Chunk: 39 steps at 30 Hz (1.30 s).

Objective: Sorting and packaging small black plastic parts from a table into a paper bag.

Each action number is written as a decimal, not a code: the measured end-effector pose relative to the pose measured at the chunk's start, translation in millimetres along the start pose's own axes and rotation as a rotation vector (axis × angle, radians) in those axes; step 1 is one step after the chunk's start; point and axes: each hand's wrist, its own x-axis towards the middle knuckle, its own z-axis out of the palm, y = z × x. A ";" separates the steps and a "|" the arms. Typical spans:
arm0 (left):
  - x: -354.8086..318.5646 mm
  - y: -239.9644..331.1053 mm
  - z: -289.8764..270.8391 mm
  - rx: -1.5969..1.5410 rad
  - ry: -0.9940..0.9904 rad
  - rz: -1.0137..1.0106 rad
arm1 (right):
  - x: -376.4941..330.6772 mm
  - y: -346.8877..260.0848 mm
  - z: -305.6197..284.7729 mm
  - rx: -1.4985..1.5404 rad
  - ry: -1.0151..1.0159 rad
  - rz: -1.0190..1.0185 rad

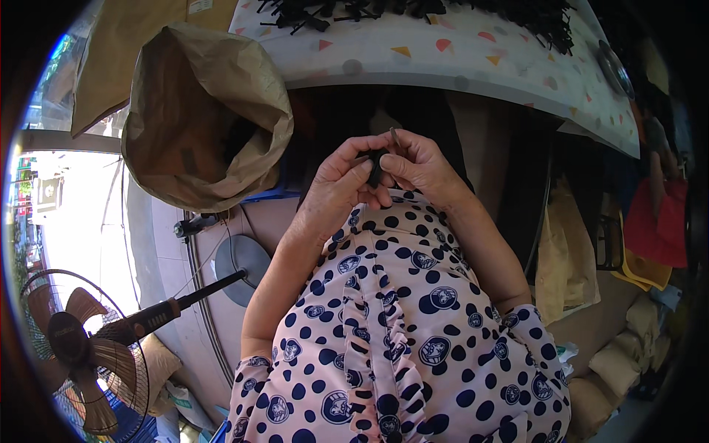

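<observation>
My left hand [346, 176] and my right hand [425, 167] meet in front of my body, above my lap. Between the fingertips of the left one is a small black piece [376, 170], mostly covered by fingers, so its exact kind cannot be made out. My right thumb presses against its side. A thin greyish-brown strip [394, 137], perhaps the end of a small tool, pokes up from the fingers of the right hand. On the table ahead lies a pile of black stick-like pieces [532, 21].
A large open brown paper bag [255, 81] stands at the far left. The table's patterned cover [413, 63] has its near edge beyond my hands. A standing fan [81, 343] is at lower left. Filled sacks [617, 362] lie on the right, near a red cloth [657, 225].
</observation>
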 end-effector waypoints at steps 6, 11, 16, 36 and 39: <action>-2.4 0.7 -3.6 0.302 0.057 0.018 | -2.2 2.4 5.2 -0.089 0.090 -0.007; -3.0 0.2 2.0 0.748 0.064 0.201 | -1.3 5.3 12.7 -0.148 0.166 -0.039; -5.6 -7.4 0.4 0.881 0.209 0.373 | -10.7 -2.4 33.4 -0.056 0.198 -0.026; -11.8 18.7 19.2 1.028 0.328 0.578 | -9.8 -24.4 62.0 -0.045 0.151 0.003; -11.6 25.4 16.8 1.046 0.351 0.572 | -0.8 -24.7 62.7 -0.040 0.122 0.016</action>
